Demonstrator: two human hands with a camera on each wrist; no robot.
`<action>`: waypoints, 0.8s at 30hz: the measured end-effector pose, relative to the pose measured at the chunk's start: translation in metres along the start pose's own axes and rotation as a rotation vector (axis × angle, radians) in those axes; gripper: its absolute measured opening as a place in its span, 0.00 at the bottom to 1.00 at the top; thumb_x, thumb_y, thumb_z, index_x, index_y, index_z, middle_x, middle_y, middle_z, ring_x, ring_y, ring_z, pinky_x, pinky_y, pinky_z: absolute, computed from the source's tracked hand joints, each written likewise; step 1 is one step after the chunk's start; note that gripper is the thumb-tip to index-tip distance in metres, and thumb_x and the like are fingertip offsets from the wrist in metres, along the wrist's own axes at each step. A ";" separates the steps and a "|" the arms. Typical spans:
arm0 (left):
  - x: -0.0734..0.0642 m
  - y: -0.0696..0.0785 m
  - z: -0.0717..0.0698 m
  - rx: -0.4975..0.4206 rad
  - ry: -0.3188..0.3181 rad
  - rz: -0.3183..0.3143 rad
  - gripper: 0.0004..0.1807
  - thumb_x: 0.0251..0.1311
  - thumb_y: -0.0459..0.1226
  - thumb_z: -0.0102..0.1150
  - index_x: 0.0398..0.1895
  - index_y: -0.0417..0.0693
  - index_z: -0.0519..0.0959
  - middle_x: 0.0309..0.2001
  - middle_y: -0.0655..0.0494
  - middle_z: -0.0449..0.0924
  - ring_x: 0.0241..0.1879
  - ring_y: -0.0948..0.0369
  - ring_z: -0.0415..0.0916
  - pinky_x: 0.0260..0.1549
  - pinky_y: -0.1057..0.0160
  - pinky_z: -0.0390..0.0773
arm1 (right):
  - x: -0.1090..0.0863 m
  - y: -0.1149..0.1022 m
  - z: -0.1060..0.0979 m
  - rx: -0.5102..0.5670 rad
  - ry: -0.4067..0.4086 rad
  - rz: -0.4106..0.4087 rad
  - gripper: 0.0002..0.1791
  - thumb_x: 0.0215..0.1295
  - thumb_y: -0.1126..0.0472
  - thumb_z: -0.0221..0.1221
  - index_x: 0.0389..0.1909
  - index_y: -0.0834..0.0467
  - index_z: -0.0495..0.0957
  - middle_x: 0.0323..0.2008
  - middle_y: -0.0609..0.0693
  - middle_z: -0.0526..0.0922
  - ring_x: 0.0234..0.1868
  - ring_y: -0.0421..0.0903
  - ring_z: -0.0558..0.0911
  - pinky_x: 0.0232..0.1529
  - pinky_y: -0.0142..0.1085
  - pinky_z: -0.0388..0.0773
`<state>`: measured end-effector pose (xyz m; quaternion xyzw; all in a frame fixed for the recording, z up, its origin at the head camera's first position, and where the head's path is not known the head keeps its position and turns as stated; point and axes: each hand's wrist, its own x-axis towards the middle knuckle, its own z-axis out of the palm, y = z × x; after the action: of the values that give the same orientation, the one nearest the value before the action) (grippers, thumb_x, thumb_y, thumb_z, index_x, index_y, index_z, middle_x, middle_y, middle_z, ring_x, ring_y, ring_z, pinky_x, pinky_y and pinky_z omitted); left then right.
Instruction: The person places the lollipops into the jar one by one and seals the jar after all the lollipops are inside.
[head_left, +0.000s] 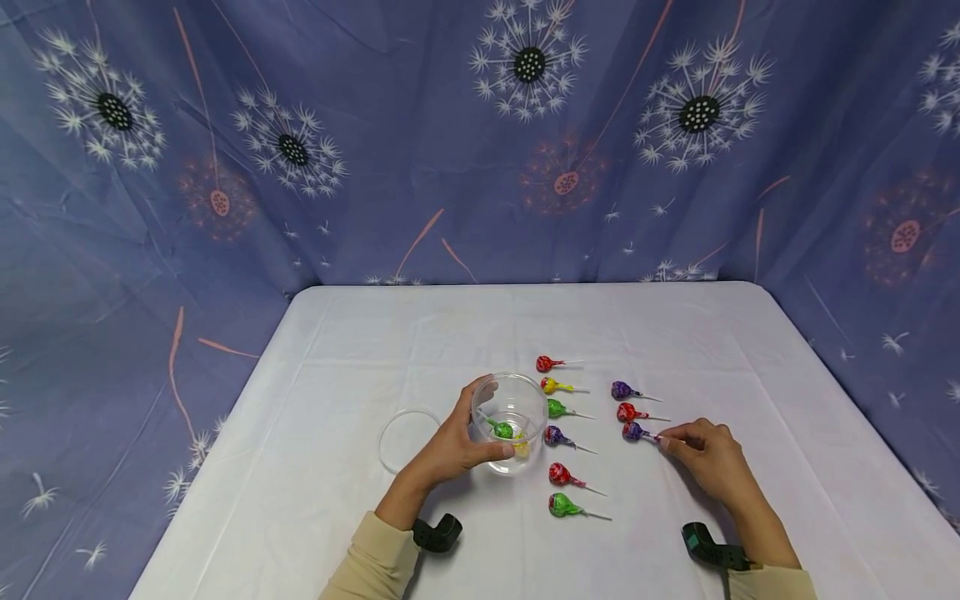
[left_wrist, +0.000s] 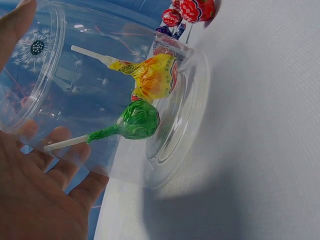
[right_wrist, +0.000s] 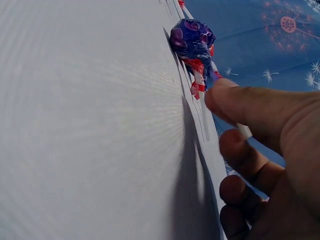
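My left hand grips a clear plastic cup round its side, tilted over the table. Inside it lie a green lollipop and a yellow lollipop, both wrapped and on white sticks. On the right, my right hand pinches the stick of a purple lollipop between thumb and forefinger. In the right wrist view its purple head shows past the thumb. A red lollipop and another purple lollipop lie just behind it.
Beside the cup runs a column of several lollipops, from a red one at the back to a green one at the front. A clear round lid lies left of the left hand. White cloth covers the table; a blue curtain hangs behind.
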<state>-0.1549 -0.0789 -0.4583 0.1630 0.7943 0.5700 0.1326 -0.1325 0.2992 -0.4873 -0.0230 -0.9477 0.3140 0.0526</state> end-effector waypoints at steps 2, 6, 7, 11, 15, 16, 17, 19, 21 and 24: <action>0.000 0.000 0.000 -0.005 0.002 0.004 0.54 0.43 0.49 0.73 0.70 0.74 0.47 0.72 0.53 0.55 0.71 0.52 0.53 0.68 0.44 0.54 | 0.000 -0.001 -0.001 0.002 0.013 0.000 0.07 0.60 0.61 0.62 0.35 0.58 0.86 0.29 0.49 0.77 0.35 0.44 0.64 0.31 0.34 0.57; 0.000 -0.001 0.000 -0.008 0.005 0.004 0.53 0.43 0.48 0.74 0.69 0.75 0.48 0.72 0.51 0.55 0.71 0.51 0.53 0.67 0.43 0.54 | 0.000 -0.004 -0.003 0.010 0.045 -0.021 0.07 0.61 0.59 0.61 0.35 0.56 0.86 0.27 0.46 0.76 0.32 0.39 0.63 0.29 0.32 0.59; 0.000 -0.001 0.000 -0.007 0.006 0.002 0.53 0.43 0.49 0.74 0.69 0.76 0.48 0.72 0.51 0.55 0.71 0.51 0.53 0.68 0.43 0.54 | 0.000 -0.005 -0.004 0.017 0.053 -0.028 0.07 0.61 0.59 0.62 0.35 0.56 0.86 0.26 0.46 0.76 0.32 0.38 0.63 0.29 0.32 0.59; 0.000 -0.001 0.000 -0.005 0.005 -0.003 0.53 0.43 0.49 0.73 0.69 0.76 0.48 0.72 0.52 0.54 0.72 0.50 0.53 0.68 0.43 0.53 | 0.001 -0.010 -0.006 0.053 0.079 -0.061 0.07 0.61 0.57 0.62 0.35 0.55 0.86 0.25 0.42 0.76 0.30 0.34 0.62 0.29 0.32 0.60; -0.001 -0.001 0.000 -0.002 0.004 -0.003 0.53 0.44 0.50 0.73 0.69 0.76 0.47 0.72 0.51 0.54 0.71 0.50 0.53 0.68 0.42 0.53 | 0.001 -0.017 -0.008 0.079 0.095 -0.096 0.08 0.62 0.54 0.61 0.35 0.54 0.86 0.25 0.38 0.76 0.31 0.32 0.63 0.30 0.31 0.60; -0.001 -0.001 0.000 -0.003 0.002 -0.004 0.53 0.44 0.50 0.73 0.70 0.76 0.47 0.72 0.51 0.54 0.71 0.50 0.53 0.68 0.42 0.53 | 0.001 -0.020 -0.009 0.087 0.101 -0.107 0.08 0.61 0.54 0.62 0.35 0.53 0.86 0.25 0.37 0.76 0.31 0.32 0.63 0.30 0.31 0.60; -0.001 -0.001 0.000 -0.001 0.002 -0.004 0.53 0.43 0.50 0.73 0.70 0.75 0.47 0.72 0.52 0.54 0.71 0.50 0.53 0.68 0.42 0.53 | 0.002 -0.022 -0.009 0.098 0.106 -0.117 0.08 0.61 0.54 0.62 0.34 0.53 0.86 0.25 0.36 0.76 0.32 0.31 0.64 0.31 0.31 0.61; -0.001 -0.001 0.000 -0.001 0.002 -0.004 0.53 0.43 0.50 0.73 0.70 0.75 0.47 0.72 0.52 0.54 0.71 0.51 0.53 0.68 0.42 0.53 | 0.002 -0.028 -0.010 0.114 0.109 -0.129 0.08 0.61 0.54 0.62 0.34 0.53 0.86 0.25 0.35 0.77 0.33 0.30 0.64 0.32 0.30 0.61; -0.001 0.000 0.000 -0.001 0.003 -0.004 0.53 0.44 0.49 0.73 0.70 0.75 0.47 0.72 0.54 0.54 0.72 0.51 0.53 0.68 0.42 0.53 | 0.002 -0.034 -0.011 0.135 0.113 -0.137 0.07 0.60 0.54 0.63 0.34 0.52 0.86 0.25 0.34 0.77 0.34 0.30 0.65 0.33 0.29 0.61; 0.000 -0.001 0.000 -0.004 0.001 -0.001 0.52 0.46 0.47 0.73 0.70 0.74 0.47 0.72 0.54 0.54 0.72 0.51 0.53 0.68 0.42 0.54 | 0.003 -0.045 -0.013 0.168 0.108 -0.139 0.08 0.61 0.54 0.62 0.35 0.52 0.86 0.25 0.35 0.77 0.35 0.30 0.65 0.34 0.29 0.61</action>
<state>-0.1548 -0.0793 -0.4596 0.1620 0.7933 0.5717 0.1329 -0.1344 0.2712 -0.4502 0.0304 -0.9132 0.3860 0.1269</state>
